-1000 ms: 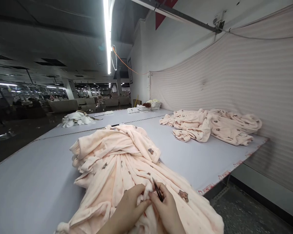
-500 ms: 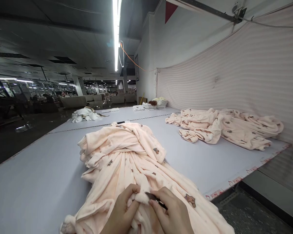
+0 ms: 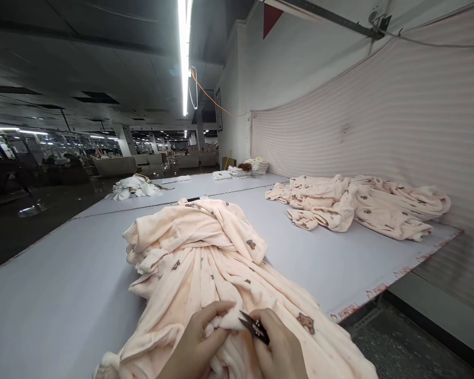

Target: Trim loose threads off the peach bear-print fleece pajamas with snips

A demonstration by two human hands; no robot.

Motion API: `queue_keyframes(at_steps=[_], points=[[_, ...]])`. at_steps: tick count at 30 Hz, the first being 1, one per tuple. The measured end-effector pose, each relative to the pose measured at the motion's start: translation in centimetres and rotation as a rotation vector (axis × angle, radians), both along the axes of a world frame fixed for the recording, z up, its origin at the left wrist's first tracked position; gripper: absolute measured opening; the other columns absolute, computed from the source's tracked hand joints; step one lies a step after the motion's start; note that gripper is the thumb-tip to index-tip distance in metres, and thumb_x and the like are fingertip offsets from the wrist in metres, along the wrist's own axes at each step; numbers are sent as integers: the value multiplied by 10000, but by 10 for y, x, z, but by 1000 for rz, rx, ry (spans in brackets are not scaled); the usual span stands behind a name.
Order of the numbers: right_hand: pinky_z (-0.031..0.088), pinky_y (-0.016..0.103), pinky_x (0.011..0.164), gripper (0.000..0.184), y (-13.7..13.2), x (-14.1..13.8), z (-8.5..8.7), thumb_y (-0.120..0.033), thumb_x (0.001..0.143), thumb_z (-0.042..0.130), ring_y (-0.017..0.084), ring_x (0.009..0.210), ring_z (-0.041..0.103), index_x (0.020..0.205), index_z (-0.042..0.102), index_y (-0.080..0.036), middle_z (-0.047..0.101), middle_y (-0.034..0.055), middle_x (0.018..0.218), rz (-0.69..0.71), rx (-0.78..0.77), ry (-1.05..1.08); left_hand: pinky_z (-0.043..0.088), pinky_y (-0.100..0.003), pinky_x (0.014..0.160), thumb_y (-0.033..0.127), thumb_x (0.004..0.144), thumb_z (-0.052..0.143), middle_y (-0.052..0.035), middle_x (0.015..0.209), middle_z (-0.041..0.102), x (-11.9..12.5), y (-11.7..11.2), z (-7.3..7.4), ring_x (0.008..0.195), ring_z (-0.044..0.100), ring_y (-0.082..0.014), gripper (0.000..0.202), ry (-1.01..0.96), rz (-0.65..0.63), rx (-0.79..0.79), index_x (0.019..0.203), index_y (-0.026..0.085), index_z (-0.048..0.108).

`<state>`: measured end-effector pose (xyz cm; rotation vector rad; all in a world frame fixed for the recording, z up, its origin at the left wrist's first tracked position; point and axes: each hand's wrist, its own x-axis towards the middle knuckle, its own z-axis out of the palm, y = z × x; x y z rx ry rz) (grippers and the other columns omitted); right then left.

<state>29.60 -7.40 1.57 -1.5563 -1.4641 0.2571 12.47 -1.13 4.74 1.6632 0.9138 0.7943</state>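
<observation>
Table point(image 3: 63, 284) beneath peach garment point(image 3: 197, 268), dim hall point(image 3: 79, 126) beyond.

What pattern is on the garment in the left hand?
Scattered brownish bear motifs on the pale pink garment; the head view shows it best.

2 bare hands show, the left hand point(image 3: 199, 339) and the right hand point(image 3: 278, 339), both smooth-backed with slender fingers point(image 3: 217, 309), uncovered down to the wrists (the view's lower edge cuts them off)
</observation>
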Motion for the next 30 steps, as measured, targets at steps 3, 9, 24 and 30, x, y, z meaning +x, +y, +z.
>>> queue_keyframes(at_steps=[3,9,24,30], points=[[453,250,621,196,7,3,3,-144,765,439,178,722,635,855,576,-252,656,-17,804,-118,-31,-24,383,-251,700,370,742,628,0,713,574,-2,12,4,754,508,-176,222,-4,-138,-257,744,150,660],[499,217,720,171,4,4,12,-277,796,609,166,829,663,962,651,-275,677,-7,918,148,-70,3,352,-222,623,396,744,659,-7,678,568,-7,24,5,647,484,-131,283,-227,-212,-525,764,114,657],[500,220,693,219,4,5,6,-369,885,523,176,819,674,968,711,-294,707,10,876,113,30,129,372,-206,606,396,719,706,-24,701,614,-3,25,3,635,514,-125,288,-247,-230,-611,768,113,681],[480,276,664,242,-3,2,3,-321,869,526,207,758,653,1051,676,-269,695,32,852,64,66,-204,397,-237,657,430,718,690,-14,688,593,1,25,9,667,540,-149,324,-189,-315,-600,814,121,666]])
